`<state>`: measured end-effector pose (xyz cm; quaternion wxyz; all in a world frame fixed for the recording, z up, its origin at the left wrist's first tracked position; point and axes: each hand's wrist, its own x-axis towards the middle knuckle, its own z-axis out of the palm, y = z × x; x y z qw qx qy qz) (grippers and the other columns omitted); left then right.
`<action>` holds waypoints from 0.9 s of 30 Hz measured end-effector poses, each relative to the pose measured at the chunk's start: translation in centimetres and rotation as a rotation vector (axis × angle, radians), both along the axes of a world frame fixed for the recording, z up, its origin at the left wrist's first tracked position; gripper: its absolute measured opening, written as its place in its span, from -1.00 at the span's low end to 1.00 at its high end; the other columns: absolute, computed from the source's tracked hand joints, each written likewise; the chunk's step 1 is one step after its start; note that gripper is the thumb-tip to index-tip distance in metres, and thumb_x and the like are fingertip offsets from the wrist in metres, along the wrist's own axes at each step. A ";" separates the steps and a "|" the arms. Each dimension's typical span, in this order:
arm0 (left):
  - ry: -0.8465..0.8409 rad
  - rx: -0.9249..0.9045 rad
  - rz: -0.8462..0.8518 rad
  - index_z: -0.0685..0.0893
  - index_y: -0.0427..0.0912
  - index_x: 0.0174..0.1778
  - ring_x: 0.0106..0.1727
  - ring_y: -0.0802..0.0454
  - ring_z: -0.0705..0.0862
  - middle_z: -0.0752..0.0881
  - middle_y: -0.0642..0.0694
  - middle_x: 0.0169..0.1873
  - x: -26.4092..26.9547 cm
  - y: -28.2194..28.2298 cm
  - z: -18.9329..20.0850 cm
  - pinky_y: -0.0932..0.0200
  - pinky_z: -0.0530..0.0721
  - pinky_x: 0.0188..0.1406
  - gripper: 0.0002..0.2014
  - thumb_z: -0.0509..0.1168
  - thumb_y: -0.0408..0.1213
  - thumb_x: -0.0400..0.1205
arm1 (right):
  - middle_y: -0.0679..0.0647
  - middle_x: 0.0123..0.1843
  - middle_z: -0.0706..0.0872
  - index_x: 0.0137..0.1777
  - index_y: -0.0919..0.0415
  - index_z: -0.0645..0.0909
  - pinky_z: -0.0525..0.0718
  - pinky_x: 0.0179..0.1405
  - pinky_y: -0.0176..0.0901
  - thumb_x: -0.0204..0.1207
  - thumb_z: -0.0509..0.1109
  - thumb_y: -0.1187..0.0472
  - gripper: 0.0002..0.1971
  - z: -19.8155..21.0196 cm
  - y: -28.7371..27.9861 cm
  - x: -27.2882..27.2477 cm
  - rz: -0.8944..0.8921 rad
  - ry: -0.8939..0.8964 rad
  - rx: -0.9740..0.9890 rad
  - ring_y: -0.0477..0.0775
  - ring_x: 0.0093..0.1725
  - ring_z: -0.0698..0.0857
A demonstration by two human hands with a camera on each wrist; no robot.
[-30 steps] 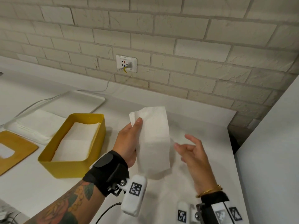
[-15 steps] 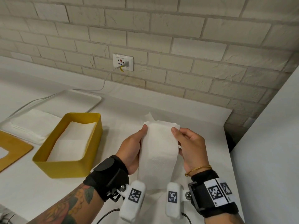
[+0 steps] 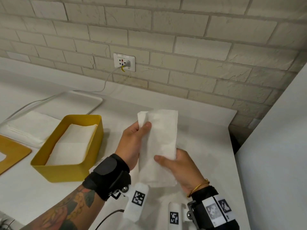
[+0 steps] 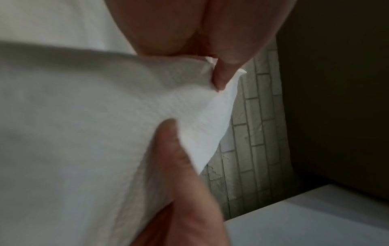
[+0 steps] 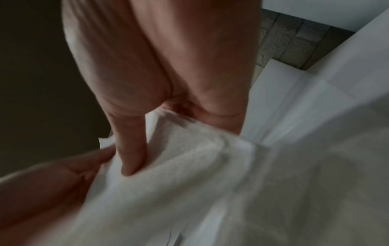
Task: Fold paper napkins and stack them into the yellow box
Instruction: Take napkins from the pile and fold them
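Hands are pinching a soft white folded paper napkin (image 3: 159, 146) in mid-air beside the yellow plastic box (image 3: 69, 170): left hand (image 3: 132, 145) upper edge, right hand (image 3: 181, 168) lower. Being light, limp and tearable, it needs edge grips.

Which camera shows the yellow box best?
The head view: the whole yellow box sits left of the hands, with folded napkins inside. Both wrist views miss it, showing only fingers and held napkin.
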<state>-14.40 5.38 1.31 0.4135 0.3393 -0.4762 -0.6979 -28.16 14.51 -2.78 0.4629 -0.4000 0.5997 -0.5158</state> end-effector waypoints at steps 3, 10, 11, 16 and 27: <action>0.041 0.006 -0.024 0.74 -0.24 0.27 0.08 -0.17 0.83 0.84 -0.24 0.10 0.8 -0.8 0.2 -0.10 0.81 0.12 -0.75 0.27 -0.22 0.77 | 0.07 0.15 0.88 0.24 0.15 0.79 0.70 0.39 0.21 0.55 0.57 0.27 -0.74 -1.0 0.6 0.2 0.052 -0.035 0.061 0.10 0.19 0.84; 0.003 0.174 -0.221 0.63 -0.29 0.40 0.24 -0.36 0.78 0.78 -0.35 0.25 2.4 0.7 -2.6 -0.27 0.77 0.21 -0.64 0.32 -0.36 0.66 | 0.05 0.18 0.87 0.28 0.12 0.77 0.68 0.43 0.14 0.62 0.52 0.11 -0.73 -0.9 0.5 1.0 0.102 -0.112 0.128 0.07 0.23 0.82; 0.013 0.186 -0.203 0.64 -0.29 0.39 0.22 -0.35 0.79 0.78 -0.35 0.24 2.4 0.6 -2.7 -0.25 0.79 0.18 -0.66 0.31 -0.38 0.67 | 0.04 0.15 0.88 0.28 0.11 0.76 0.72 0.37 0.12 0.64 0.50 0.09 -0.74 -1.0 0.4 1.2 0.098 -0.088 0.140 0.06 0.18 0.84; 0.076 0.203 -0.084 0.66 -0.29 0.35 0.00 -0.20 0.85 0.82 -0.34 0.15 3.0 -1.6 -1.7 -0.07 0.86 -0.07 -0.70 0.30 -0.40 0.70 | 0.16 -0.19 0.85 0.08 0.25 0.73 0.79 -0.25 -0.17 0.65 0.47 0.24 -0.91 -0.5 1.8 1.2 0.263 0.004 0.292 0.09 -0.30 0.82; 0.085 0.300 -0.087 0.70 -0.16 0.27 -0.01 -0.15 0.87 0.86 -0.21 0.09 2.9 0.3 -2.8 -0.02 0.86 -0.12 -0.75 0.30 -0.41 0.70 | 0.19 -0.03 0.80 0.15 0.28 0.74 0.78 0.10 0.05 0.60 0.50 0.07 -0.71 -1.1 -1.0 -14.0 -0.465 0.483 0.515 0.24 -0.01 0.80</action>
